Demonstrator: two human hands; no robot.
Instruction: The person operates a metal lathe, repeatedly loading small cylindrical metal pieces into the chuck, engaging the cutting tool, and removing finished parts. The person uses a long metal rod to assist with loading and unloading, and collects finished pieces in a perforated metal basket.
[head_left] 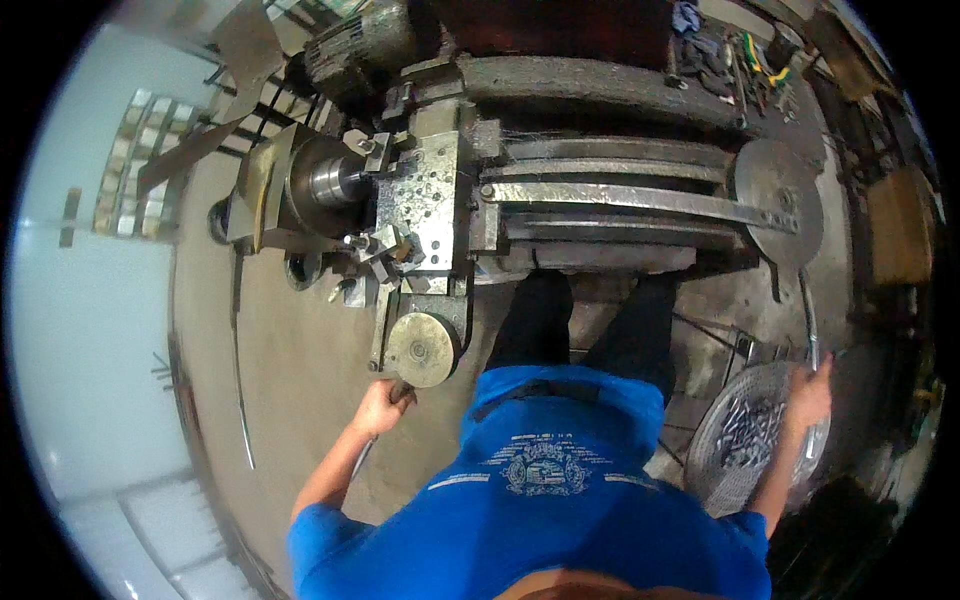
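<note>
My left hand (379, 408) is closed round a handle (400, 389) at the lower left edge of a round, brass-coloured handwheel (422, 350). That wheel sits on the near side of a lathe's carriage (428, 190). Far to the right, my right hand (811, 394) grips a long metal lever (809, 315). The lever runs up toward a large grey disc (775, 185), which a flat steel bar (620, 198) links to the carriage. Left of the carriage is the round, shiny chuck (335, 184), with cutting-tool holders (385, 255) close to it.
Below my right forearm stands a round woven basket (703, 462) holding many small metal pieces. Tools and rags (705, 65) lie on the ledge at the back right. A motor (360, 45) stands behind the chuck. A thin rod (242, 400) leans at the left.
</note>
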